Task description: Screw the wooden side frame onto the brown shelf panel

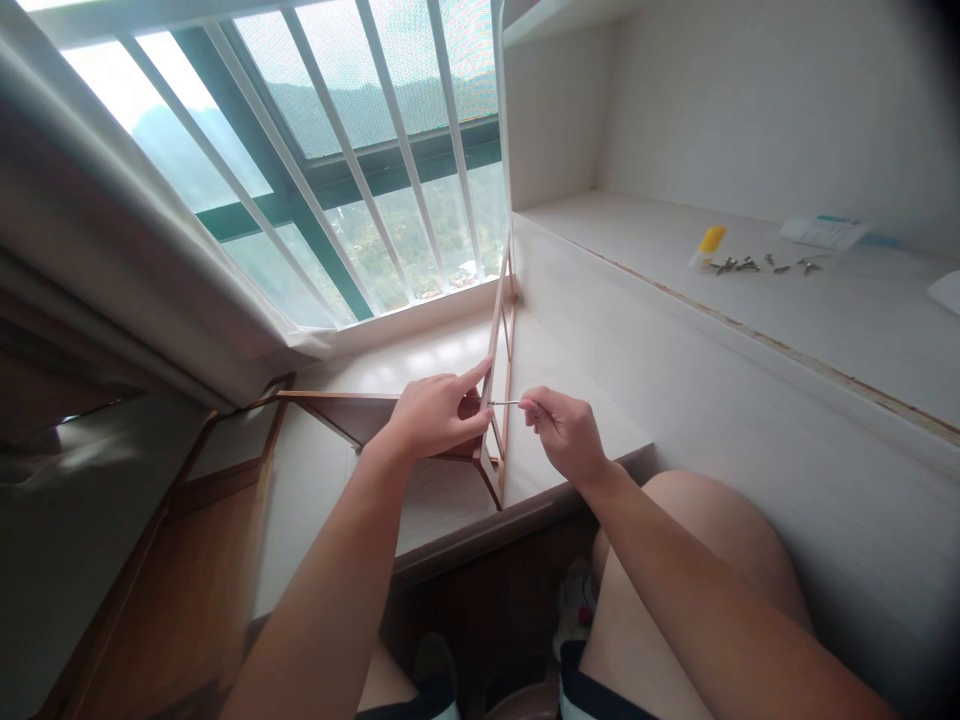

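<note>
A brown wooden frame piece with slim legs and crossbars point(496, 330) stands on the pale ledge, meeting a flat wooden board point(345, 412) that runs off to the left. My left hand point(439, 410) is closed around the corner where the two meet, thumb and fingers on either side of the upright. From the right, my right hand point(561, 425) pinches a thin metal tool point(507, 402) with a straight silver shaft. Its tip points at the upright beside my left fingertips. The handle end is hidden in my fingers, so I cannot tell its exact kind.
Several loose screws point(739, 265) lie on the white shelf point(847, 320) at the right, near a small yellow-capped container point(710, 243) and a clear plastic packet point(823, 232). A barred window point(397, 150) is ahead, with a curtain point(135, 200) at the left. My legs are below the ledge's front edge point(465, 530).
</note>
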A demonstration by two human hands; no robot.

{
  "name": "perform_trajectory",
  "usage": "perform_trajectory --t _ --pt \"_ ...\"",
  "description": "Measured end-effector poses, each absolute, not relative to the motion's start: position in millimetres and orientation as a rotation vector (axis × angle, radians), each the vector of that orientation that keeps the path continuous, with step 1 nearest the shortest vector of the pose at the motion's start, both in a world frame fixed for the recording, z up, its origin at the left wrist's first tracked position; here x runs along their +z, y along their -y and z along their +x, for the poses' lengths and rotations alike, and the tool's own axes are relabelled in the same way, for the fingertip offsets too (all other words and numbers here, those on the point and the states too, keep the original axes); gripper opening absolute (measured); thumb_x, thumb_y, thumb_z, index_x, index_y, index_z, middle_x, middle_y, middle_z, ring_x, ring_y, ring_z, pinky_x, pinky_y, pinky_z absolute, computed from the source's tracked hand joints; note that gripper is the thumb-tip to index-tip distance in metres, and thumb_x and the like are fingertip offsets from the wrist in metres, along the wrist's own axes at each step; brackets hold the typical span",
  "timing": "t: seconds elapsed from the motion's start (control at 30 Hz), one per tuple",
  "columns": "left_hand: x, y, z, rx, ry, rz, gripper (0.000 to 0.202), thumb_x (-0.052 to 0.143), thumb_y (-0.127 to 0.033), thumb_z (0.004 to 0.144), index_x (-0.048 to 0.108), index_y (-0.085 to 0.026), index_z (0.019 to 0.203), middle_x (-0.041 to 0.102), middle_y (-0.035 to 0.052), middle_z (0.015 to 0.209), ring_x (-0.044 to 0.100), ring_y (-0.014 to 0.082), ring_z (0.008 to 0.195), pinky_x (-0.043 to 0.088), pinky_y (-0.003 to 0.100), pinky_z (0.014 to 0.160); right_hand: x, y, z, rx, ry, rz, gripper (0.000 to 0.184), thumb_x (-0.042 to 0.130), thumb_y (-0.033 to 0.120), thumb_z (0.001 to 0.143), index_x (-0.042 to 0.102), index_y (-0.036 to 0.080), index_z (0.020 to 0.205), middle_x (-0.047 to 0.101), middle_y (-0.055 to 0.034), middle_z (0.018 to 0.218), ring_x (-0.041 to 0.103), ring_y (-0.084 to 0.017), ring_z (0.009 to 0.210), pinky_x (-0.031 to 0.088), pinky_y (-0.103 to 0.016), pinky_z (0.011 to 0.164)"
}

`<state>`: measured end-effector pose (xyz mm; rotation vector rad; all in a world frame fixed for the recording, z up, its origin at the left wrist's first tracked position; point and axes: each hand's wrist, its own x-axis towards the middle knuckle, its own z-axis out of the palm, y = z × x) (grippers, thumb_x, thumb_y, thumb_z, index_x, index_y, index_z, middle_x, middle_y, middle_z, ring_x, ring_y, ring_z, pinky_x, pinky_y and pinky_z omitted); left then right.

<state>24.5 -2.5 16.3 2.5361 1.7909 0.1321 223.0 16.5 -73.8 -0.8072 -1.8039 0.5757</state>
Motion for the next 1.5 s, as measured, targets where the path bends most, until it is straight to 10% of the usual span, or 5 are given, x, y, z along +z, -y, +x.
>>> perform_trajectory --t 1.5 --pt "17.4 2.1 25.1 0.117 -1.811 2.518 0.069 0.047 -0.047 0.084 0.03 -0.032 0.149 0.07 -0.0002 0.092 0.063 0.0201 0.082 0.038 0.027 0.066 -72.7 -16.1 221.9 0.669 1.685 -0.894 0.039 0.046 0.04 0.097 0.049 0.02 0.064 0.046 0.002 0.051 0.042 -0.011 0.046 0.034 -0.025 0.048"
